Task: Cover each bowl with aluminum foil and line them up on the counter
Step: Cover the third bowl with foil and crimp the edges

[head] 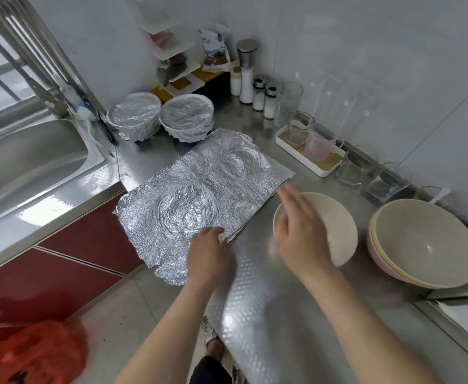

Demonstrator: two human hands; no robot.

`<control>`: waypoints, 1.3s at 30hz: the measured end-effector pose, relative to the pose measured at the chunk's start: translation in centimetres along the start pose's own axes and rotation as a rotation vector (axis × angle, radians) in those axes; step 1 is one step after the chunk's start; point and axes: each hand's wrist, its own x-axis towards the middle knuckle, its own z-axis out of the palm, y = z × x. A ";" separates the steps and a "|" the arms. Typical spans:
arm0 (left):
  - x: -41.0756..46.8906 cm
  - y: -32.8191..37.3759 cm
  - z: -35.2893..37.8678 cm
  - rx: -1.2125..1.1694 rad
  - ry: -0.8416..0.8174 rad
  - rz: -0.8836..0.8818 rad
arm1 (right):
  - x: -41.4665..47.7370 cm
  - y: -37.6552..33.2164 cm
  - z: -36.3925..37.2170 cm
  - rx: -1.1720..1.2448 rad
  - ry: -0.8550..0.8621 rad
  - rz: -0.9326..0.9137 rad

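Step in hand, as I judged it: third bowl, start of covering. Two covered bowls [134, 115] [185, 116] stood side by side, touching, at the back of the tabletop [255, 300] next to the sink [33, 162]. Both had foil wrapped down over their rims, so their contents were hidden.

The foil sheet [199, 189] lay flat and crinkled between those bowls and the person, with round dents pressed into it and its near end hanging over the tabletop edge. The left hand [210, 253] was at its near right corner, fingers curled down and gripping the edge.

The cream bowl [335, 217] was just right of the sheet, tipped, with its outer wall showing on the near side. It looked empty. The right hand [302, 231] was over its rim, fingers [282, 191] long and close together but blurred. I could not tell whether the thumb hooked the rim.

Next move, by my estimate: bring bowl and sheet together with the foil centred, then fold the margins down all round without tearing.

Other containers:
- A stack of bowls [424, 245] stood at far right; the top one was empty.
- A white tray [310, 162] held glasses and a pink jug.
- Shakers [257, 92] of white grains stood by the wall.
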 end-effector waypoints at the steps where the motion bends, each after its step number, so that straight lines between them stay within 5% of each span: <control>1: 0.3 -1.2 0.0 0.075 -0.021 0.003 | -0.1 -1.3 1.1 0.064 -0.094 0.003; 3: 0.6 -2.9 0.1 0.179 -0.052 0.026 | -0.5 -3.0 3.6 0.236 -0.279 0.139; 6: 0.8 -4.0 0.3 0.230 -0.048 0.062 | -0.7 -3.4 7.2 0.532 -0.422 0.578; 10: 0.7 -4.7 0.5 0.264 -0.018 0.165 | -1.0 -3.7 9.6 0.997 -0.388 1.148; 12: 0.7 -5.1 0.5 0.264 -0.013 0.201 | -0.9 -3.9 9.7 1.053 -0.342 1.280; 21: 0.8 -6.9 0.6 0.303 -0.091 0.270 | 1.0 -3.7 11.5 0.921 -0.278 1.468; 27: 1.3 -7.0 -0.6 0.239 -0.082 0.274 | 2.3 -3.6 12.7 0.856 -0.117 1.405; 33: 1.5 -6.8 -2.1 0.228 -0.015 0.268 | 5.3 -2.5 12.1 0.909 -0.184 1.441; 39: 2.2 -5.3 -3.3 0.192 -0.188 0.222 | 8.0 -2.8 10.8 1.009 -0.040 1.394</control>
